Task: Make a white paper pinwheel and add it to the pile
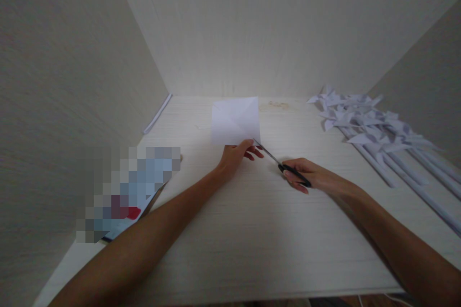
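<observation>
A square sheet of white paper (236,120) with diagonal creases is held above the table by my left hand (238,152), which pinches its near edge close to the right corner. My right hand (300,175) grips a pair of scissors (268,152) by its black handles. The metal blades point up and left, and their tips meet the paper's near right corner, just beside my left fingers. How far the blades are apart is too small to tell.
Several white paper pinwheels (363,117) with rolled paper sticks (406,170) lie piled at the right. A single paper roll (157,114) rests along the left wall. A partly blurred flat object (144,196) lies left of my left forearm. Upright panels (237,29) enclose the table (230,240).
</observation>
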A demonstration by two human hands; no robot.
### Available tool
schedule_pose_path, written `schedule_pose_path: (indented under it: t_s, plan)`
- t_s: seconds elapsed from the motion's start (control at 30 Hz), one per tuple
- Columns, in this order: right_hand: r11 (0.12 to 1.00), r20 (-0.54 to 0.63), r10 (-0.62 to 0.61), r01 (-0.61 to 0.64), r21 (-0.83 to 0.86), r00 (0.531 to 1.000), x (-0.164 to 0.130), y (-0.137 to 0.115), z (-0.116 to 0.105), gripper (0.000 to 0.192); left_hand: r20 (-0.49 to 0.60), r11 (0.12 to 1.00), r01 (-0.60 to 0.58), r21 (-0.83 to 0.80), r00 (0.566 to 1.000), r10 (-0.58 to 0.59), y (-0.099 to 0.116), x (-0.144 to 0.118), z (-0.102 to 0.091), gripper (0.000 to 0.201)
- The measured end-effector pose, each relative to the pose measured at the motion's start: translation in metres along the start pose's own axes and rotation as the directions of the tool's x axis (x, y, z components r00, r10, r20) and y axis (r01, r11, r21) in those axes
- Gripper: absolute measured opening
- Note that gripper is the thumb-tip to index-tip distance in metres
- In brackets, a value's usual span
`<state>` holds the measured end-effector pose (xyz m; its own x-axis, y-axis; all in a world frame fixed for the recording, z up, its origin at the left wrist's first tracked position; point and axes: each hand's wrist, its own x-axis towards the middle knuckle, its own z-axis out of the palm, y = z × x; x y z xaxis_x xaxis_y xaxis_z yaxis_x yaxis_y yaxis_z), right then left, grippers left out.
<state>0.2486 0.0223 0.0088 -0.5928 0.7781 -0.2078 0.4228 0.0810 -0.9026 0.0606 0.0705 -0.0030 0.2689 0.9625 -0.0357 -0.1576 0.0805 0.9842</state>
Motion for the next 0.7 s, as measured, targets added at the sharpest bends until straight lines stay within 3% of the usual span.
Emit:
schedule_pose_path:
  t_s: [0.7]
  plan:
    - [1.0,-0.001,0.022,-0.022,-0.021,1.0,-0.0009,-0.0016,0.0,0.04,0.014,0.999,0.017,-0.04,1.0,-0.017,-0.0021,0.002,-0.0016,0.021]
